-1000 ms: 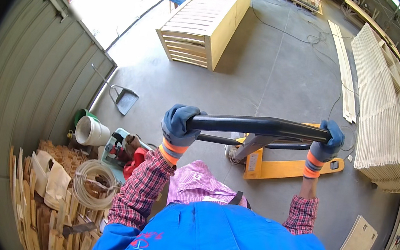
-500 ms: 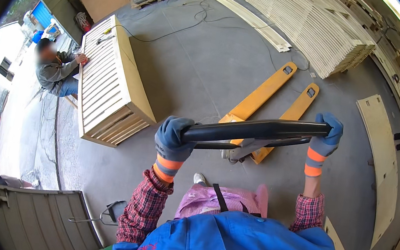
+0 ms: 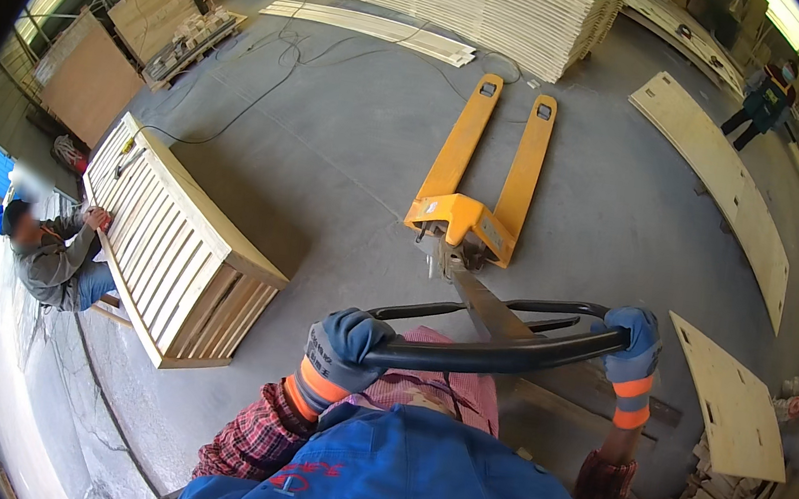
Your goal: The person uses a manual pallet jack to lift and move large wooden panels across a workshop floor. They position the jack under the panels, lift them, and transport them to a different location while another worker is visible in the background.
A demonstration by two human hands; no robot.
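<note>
Both gloved hands are clenched around the black loop handle [image 3: 497, 348] of a yellow pallet jack [image 3: 479, 184]: the left hand [image 3: 343, 348] grasps the loop's left end, the right hand [image 3: 634, 346] its right end. Fingers wrap over the bar, so the palms and fingertips are hidden. Beyond the grip the handle's shaft runs away to the jack's yellow body, and two forks point farther off across the grey floor [image 3: 333, 140]. The wheels under the body cannot be made out. Below the grip, the blue jacket [image 3: 408, 493] is cut off by the picture's lower edge and covers most of both forearms.

Far left of the grip stands one slatted wooden crate [image 3: 177, 251], with one crouching person [image 3: 51, 254] at its far side, partly hidden behind it. Past the fork tips lies one tall stack of pale boards [image 3: 472, 2]. To the right of the grip lie two plywood sheets [image 3: 728, 399], and a second person [image 3: 763, 95] stands far off, small and unclear.
</note>
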